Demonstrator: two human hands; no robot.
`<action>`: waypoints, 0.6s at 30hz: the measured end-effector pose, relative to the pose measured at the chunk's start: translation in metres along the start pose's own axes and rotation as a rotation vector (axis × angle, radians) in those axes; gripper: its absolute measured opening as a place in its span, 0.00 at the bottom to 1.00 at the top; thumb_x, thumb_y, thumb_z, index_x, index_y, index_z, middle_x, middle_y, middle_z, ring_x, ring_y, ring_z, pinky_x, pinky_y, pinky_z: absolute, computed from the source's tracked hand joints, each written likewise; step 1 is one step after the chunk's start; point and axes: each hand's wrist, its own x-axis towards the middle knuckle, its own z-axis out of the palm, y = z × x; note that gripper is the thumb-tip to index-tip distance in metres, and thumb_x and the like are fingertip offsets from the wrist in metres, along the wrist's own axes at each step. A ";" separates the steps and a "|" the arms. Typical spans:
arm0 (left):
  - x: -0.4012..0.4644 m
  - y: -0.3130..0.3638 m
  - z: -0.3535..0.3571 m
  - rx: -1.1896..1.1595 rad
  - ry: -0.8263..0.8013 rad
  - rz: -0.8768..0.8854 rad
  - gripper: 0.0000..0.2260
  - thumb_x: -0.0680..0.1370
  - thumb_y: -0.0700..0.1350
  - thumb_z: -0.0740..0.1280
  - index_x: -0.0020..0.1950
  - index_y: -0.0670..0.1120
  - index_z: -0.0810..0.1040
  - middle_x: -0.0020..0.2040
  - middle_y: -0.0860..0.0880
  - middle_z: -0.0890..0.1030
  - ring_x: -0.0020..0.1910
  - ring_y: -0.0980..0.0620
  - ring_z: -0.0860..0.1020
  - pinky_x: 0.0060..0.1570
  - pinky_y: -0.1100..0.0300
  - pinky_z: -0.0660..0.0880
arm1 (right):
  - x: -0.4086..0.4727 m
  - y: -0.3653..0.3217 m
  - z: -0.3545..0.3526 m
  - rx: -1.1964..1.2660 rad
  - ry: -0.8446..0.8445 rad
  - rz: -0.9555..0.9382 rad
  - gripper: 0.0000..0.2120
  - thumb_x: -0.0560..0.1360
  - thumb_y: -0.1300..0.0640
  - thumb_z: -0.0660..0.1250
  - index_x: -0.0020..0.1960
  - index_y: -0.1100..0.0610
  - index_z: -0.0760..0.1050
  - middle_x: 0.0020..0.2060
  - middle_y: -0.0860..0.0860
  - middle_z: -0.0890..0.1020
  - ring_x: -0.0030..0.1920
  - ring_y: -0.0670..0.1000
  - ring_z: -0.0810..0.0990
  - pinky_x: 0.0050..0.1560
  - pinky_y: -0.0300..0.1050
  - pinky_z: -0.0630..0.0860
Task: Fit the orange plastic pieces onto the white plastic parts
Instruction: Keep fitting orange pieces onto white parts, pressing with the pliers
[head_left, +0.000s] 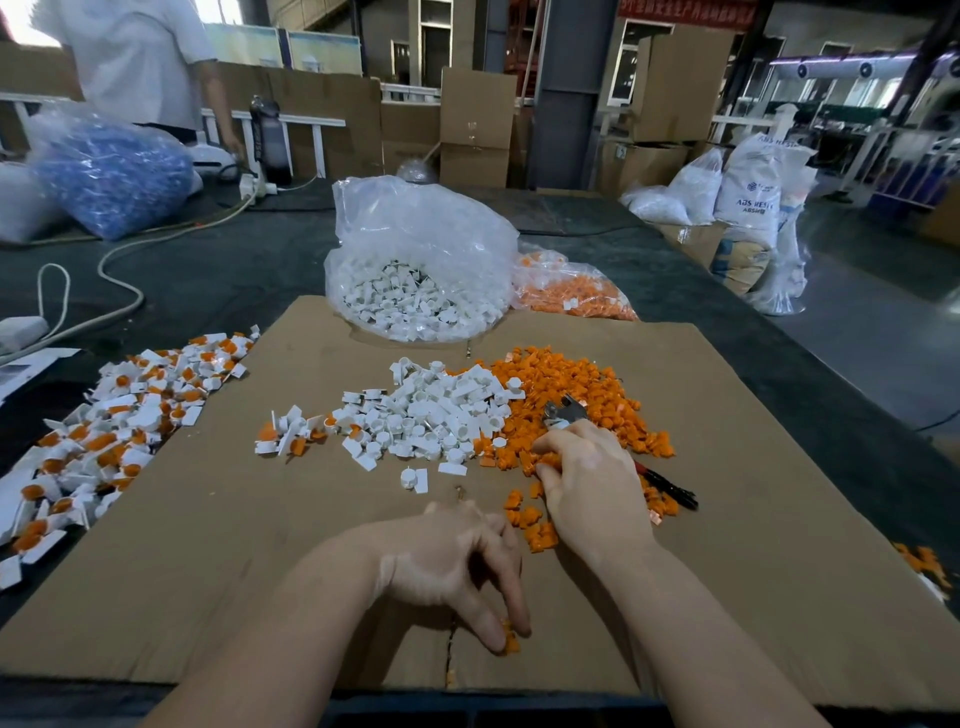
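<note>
Low in the frame's centre, the left hand (457, 566) points its fingers down at the cardboard sheet (218, 545), its thumb and fingertips pinching a small orange piece (510, 640). Just right and above, the right hand (584, 478) lies with fingers curled into the near edge of the loose orange pieces (576, 395); whether it grips one cannot be told. A pair of pliers (563, 413) lies on that orange heap right beyond the right hand, its dark handle showing from under the wrist. Touching the orange heap on its left is the loose pile of white parts (426, 415). At the left edge, a spread of assembled white-and-orange pieces (119, 415) runs off the cardboard. Further up, centre, an open clear bag of white parts (421, 270) stands, with a bag of orange pieces (571, 296) beside it on the right. At upper left, a bag of blue pieces (111, 176) and a standing person (140, 57).
</note>
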 end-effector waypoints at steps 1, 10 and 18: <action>0.002 0.000 0.000 0.017 0.019 -0.029 0.10 0.68 0.49 0.75 0.48 0.56 0.82 0.45 0.64 0.73 0.50 0.66 0.69 0.59 0.59 0.64 | 0.000 0.000 0.000 0.005 -0.001 -0.001 0.09 0.77 0.57 0.64 0.56 0.53 0.78 0.52 0.49 0.76 0.57 0.50 0.71 0.58 0.43 0.65; 0.022 -0.007 -0.006 -0.387 0.870 -0.237 0.01 0.72 0.42 0.71 0.41 0.46 0.83 0.34 0.54 0.82 0.32 0.63 0.77 0.34 0.76 0.69 | -0.004 -0.011 -0.002 0.263 -0.071 -0.201 0.12 0.74 0.66 0.64 0.54 0.57 0.79 0.48 0.50 0.79 0.51 0.48 0.75 0.53 0.41 0.73; 0.031 -0.011 -0.007 -0.309 0.945 -0.288 0.05 0.76 0.44 0.67 0.48 0.48 0.83 0.41 0.53 0.82 0.41 0.60 0.77 0.36 0.76 0.69 | 0.000 -0.011 0.013 0.316 0.045 -0.125 0.05 0.73 0.62 0.69 0.49 0.60 0.81 0.42 0.52 0.80 0.44 0.48 0.77 0.46 0.37 0.72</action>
